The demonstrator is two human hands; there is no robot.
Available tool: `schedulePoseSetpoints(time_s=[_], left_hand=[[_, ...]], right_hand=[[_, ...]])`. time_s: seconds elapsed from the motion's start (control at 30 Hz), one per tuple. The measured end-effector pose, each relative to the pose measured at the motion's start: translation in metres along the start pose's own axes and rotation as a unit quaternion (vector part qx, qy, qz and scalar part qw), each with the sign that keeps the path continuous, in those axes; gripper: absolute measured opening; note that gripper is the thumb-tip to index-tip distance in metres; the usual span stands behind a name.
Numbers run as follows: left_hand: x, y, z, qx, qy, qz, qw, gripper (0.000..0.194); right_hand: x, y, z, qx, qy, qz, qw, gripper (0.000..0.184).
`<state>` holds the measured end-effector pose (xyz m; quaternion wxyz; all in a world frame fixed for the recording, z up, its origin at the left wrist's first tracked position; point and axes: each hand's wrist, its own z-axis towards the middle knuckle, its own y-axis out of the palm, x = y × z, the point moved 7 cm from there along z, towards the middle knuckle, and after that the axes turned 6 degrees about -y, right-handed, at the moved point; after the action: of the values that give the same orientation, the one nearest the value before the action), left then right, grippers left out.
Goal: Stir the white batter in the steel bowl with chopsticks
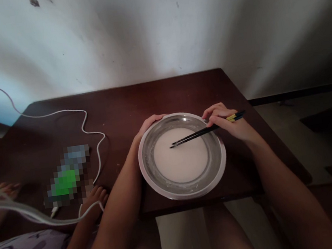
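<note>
A round metal bowl [219,156] with a white rim sits on the dark brown table [162,96], holding a pale white liquid [183,159]. My left hand [149,126] curls over the bowl's far left rim and grips it. My right hand [225,122] is closed round a pair of dark chopsticks [203,131] with yellow bands near the top. The chopstick tips reach down into the white liquid near the bowl's middle.
A white cable [92,134] snakes across the table's left side toward a blurred-out object [69,176]. Another person's hand [97,196] and arm rest at the table's left front edge. A pale wall stands behind the table. Floor lies to the right.
</note>
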<state>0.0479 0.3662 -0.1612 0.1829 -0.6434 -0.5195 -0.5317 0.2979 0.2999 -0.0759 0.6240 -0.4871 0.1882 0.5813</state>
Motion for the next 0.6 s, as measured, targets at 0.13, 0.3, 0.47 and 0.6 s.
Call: schedulePoseSetpoints(time_s=[0.13,0.3,0.47,0.6], left_hand=[[0.000,0.000,-0.001,0.009,-0.003,-0.005,1.000,0.020],[-0.001,-0.001,0.000,0.026,-0.006,-0.019,0.999,0.022],[-0.002,0.000,0.000,0.013,-0.009,-0.018,1.000,0.024],[0.001,-0.001,0.000,0.010,0.000,-0.010,1.000,0.024]], right_hand=[[-0.001,0.003,0.000,-0.019,0.006,0.016,1.000,0.033],[-0.001,0.005,0.001,-0.024,0.013,-0.005,1.000,0.027],[0.000,0.000,0.000,-0.004,0.022,0.005,1.000,0.033],[-0.002,0.009,0.001,-0.049,0.009,0.006,0.999,0.028]])
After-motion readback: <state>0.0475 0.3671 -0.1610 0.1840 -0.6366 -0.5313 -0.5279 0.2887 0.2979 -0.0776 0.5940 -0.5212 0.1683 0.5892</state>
